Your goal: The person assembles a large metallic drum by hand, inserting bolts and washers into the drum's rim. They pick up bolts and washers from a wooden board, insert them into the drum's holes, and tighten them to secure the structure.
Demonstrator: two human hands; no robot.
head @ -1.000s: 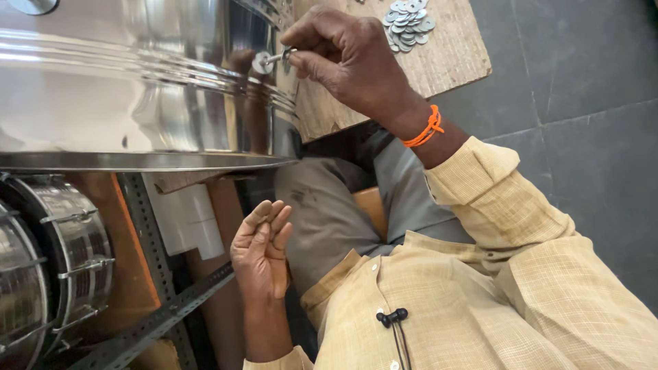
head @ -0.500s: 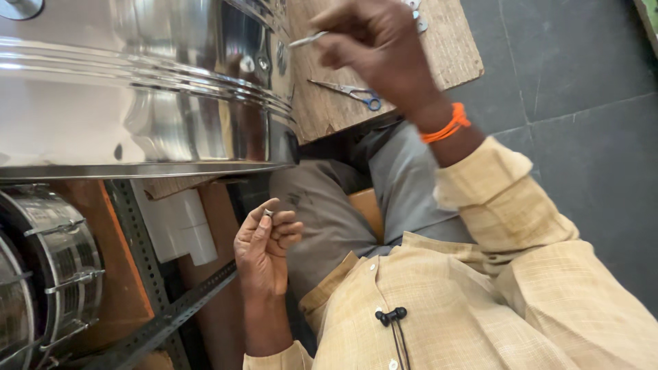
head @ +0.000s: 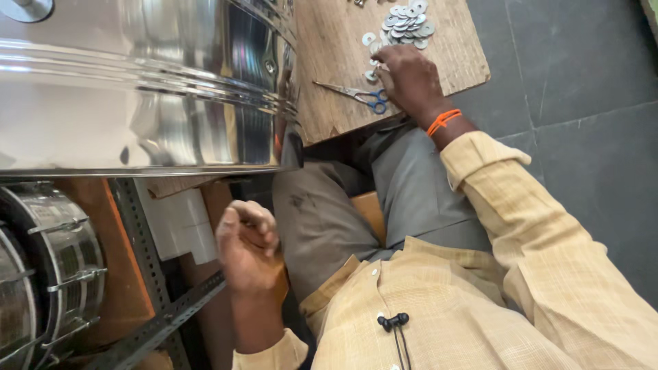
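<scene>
The work surface is a bare wooden board (head: pixel 343 103) serving as the table, laid over the person's lap above a dark grey tiled floor (head: pixel 582 137). All positions below are given relative to this board.

On the far part of the board lies a heap of flat metal washers (head: pixel 406 22), with a few loose washers strewn just beside it toward the near edge. A pair of blue-handled scissors (head: pixel 356 94) lies flat near the board's middle, blades pointing toward the drum.

The right hand (head: pixel 410 83) rests on the board between the scissors handles and the washer heap. Its fingers (head: pixel 385 68) are curled down onto the loose washers; whether a washer is pinched between them cannot be told. An orange band (head: pixel 443 121) circles the wrist.

The left hand (head: pixel 248 240) is held below the board, well apart from it, with its fingers (head: pixel 257 216) folded loosely into the palm; no object is seen in it.

A large polished steel drum shell (head: pixel 137 89) stands beside the board's left edge, overlapping it. Below the drum, a slotted metal rack (head: pixel 147 274) holds a second drum (head: pixel 55 267).
</scene>
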